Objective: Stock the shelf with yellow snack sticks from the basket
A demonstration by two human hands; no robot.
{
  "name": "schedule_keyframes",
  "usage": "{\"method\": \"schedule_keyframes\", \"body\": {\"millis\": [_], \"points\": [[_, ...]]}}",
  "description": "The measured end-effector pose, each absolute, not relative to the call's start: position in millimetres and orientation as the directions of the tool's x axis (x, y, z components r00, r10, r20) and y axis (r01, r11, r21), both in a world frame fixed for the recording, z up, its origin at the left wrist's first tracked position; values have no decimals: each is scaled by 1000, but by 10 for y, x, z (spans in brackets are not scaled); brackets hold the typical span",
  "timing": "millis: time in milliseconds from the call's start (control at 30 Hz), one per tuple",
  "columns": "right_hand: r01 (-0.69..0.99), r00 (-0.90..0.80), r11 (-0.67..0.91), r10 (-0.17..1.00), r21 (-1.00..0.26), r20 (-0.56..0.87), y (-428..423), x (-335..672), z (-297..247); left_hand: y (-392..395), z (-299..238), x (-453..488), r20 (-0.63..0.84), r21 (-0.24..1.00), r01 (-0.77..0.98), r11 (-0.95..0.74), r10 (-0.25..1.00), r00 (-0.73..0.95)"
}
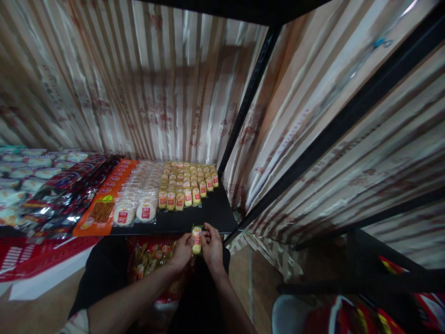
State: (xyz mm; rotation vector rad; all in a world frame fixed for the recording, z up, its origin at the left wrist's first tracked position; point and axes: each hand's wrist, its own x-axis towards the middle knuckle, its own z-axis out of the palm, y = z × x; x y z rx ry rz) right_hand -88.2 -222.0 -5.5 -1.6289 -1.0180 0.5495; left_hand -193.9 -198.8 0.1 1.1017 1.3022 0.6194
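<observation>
Between my two hands, just in front of the shelf edge, is a small yellow wrapped snack cake point(196, 240) with a red label. My left hand point(182, 250) grips it from the left side, and my right hand point(212, 246) has its fingers closed on the right side. Beyond them, rows of matching yellow snack cakes point(187, 197) stand on the black shelf point(208, 218). Below my forearms, a bag of more yellow packets point(149, 260) lies between my legs, partly covered by my arms.
Left of the yellow rows are white round wrapped crackers point(146, 211), orange snack bags point(100, 215), dark glossy packs point(69, 190) and pale packets point(34, 171). A black metal post point(248, 102) rises at the shelf's right corner. Striped curtain point(167, 93) hangs behind. Red packages point(347, 320) lie at lower right.
</observation>
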Motion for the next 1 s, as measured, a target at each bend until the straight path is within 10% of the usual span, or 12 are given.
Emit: {"method": "schedule_keyframes", "body": {"millis": [1000], "points": [[630,543,-126,778,-766,318,-1768,-203,-124,-1297,249,-912,-231,858,492,146,966,117]]}}
